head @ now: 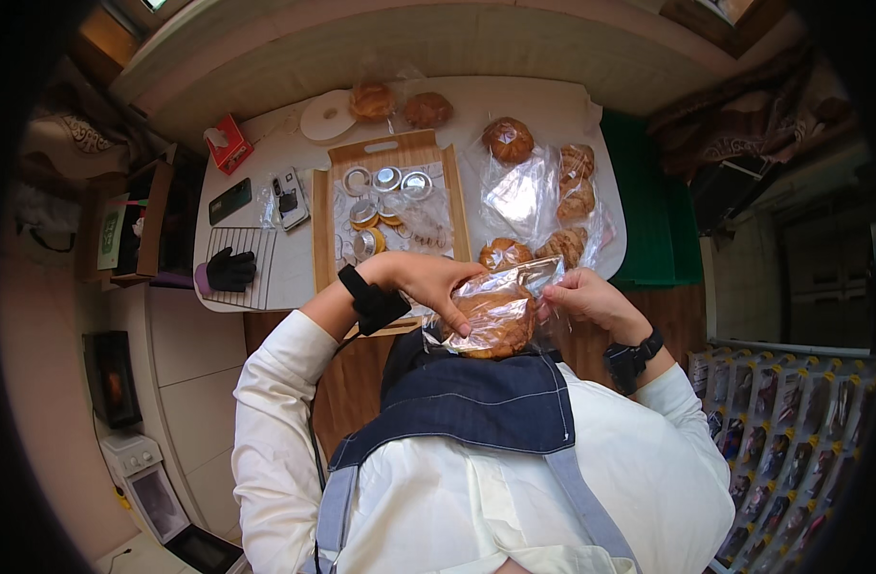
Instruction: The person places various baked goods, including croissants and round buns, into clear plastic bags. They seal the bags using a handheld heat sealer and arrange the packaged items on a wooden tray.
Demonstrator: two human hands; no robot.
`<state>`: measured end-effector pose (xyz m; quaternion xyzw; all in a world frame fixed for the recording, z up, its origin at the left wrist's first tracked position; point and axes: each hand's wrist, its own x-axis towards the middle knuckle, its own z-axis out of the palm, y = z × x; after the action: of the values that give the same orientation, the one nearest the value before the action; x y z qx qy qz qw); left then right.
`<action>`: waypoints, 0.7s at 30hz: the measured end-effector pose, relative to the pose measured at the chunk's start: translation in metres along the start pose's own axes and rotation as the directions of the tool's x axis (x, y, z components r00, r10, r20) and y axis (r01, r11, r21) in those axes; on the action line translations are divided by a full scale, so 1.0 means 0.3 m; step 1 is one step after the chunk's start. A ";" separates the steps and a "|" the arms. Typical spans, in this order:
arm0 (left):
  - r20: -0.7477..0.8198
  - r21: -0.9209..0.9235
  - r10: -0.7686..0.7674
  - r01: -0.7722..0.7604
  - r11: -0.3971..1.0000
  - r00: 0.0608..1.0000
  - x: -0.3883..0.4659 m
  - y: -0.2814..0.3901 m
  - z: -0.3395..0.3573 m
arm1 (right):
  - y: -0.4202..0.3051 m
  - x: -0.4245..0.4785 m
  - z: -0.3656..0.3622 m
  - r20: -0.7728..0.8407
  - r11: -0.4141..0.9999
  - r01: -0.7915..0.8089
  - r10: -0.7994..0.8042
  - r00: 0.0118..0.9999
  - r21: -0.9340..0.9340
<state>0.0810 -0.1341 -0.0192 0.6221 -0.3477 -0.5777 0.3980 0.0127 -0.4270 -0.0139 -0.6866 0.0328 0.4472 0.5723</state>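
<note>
Close to my apron, a round browned bun (501, 326) sits inside a clear plastic bag (545, 271). My left hand (438, 287) grips the bagged bun from its left side, thumb across the top. At the bag's right end, my right hand (588, 298) pinches the loose plastic between thumb and fingers. Just beyond the bag lies another round bun (505, 253), partly hidden by it. Beside that one is a croissant-like pastry (563, 246).
A wooden tray (461, 208) holds several small tarts in foil cups (364, 212), some upside down. Clear bags (520, 190), a round bun (508, 140) and pastries (576, 183) lie at right. A wire rack (262, 276) with a black glove (230, 271), phones (230, 201) and a tissue box (228, 145) are left.
</note>
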 end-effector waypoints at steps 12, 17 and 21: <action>-0.442 -0.458 0.364 -0.555 0.695 0.820 -0.048 0.023 0.076 | -0.057 0.007 0.034 -0.151 0.638 0.478 -0.497 0.854 0.604; -0.677 -0.281 0.445 -0.765 0.580 0.586 -0.057 0.003 0.068 | -0.171 0.065 0.042 -0.207 0.430 0.555 -0.627 0.751 0.712; -0.852 -0.219 0.344 -0.865 0.452 0.395 -0.034 0.068 0.130 | -0.280 0.098 0.093 -0.231 0.285 0.575 -0.713 0.662 0.767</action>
<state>0.0418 -0.1375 0.0030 0.4201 -0.1625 -0.1641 0.8776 0.0611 -0.3618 0.0320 -0.2735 -0.0987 0.1650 0.9425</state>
